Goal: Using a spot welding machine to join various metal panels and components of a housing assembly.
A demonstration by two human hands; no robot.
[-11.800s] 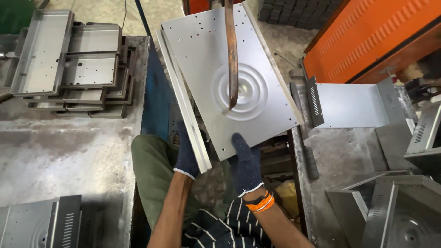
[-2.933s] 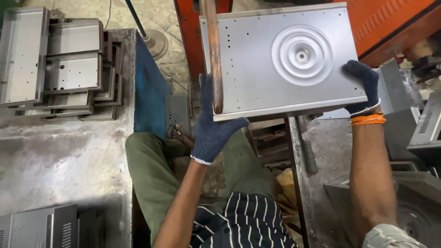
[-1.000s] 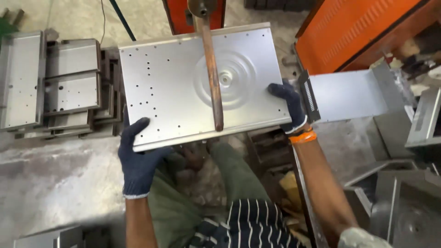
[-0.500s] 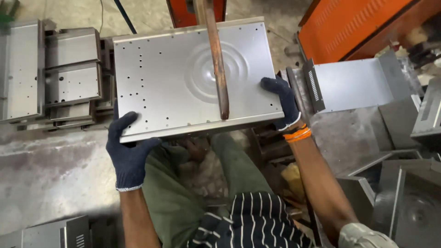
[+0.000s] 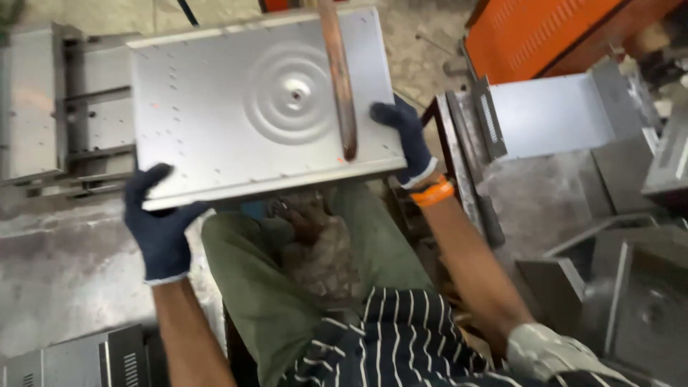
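- Metal panel (image 5: 236, 107): grey sheet, rectangular, with stamped concentric rings around a small centre hole, rows of small punched holes and a folded lip along the near edge. Held level above the lap, at 12 o'clock from the person's body.
- Change noted: a moment ago the panel sat further right under the rod; it has since slid toward 9 o'clock, so the rod tip now lands near the near right edge instead of beside the rings (read as repositioning for another spot on the sheet).
- Copper rod (image 5: 338, 79): reddish bar coming down from 12 o'clock, tip resting on or just above the panel; contact cannot be told.
- Left hand (image 5: 159, 226): dark glove, closed on the panel's near left corner, at 8 o'clock of the sheet.
- Right hand (image 5: 405, 140): dark glove, orange wristband, gripping the right edge at 3 o'clock.
- Stacked trays (image 5: 50, 107): grey metal, at 9 o'clock, on the table (image 5: 64, 279).
- Bent sheet part (image 5: 552, 111): at 3 o'clock, beside an orange machine (image 5: 552, 29).
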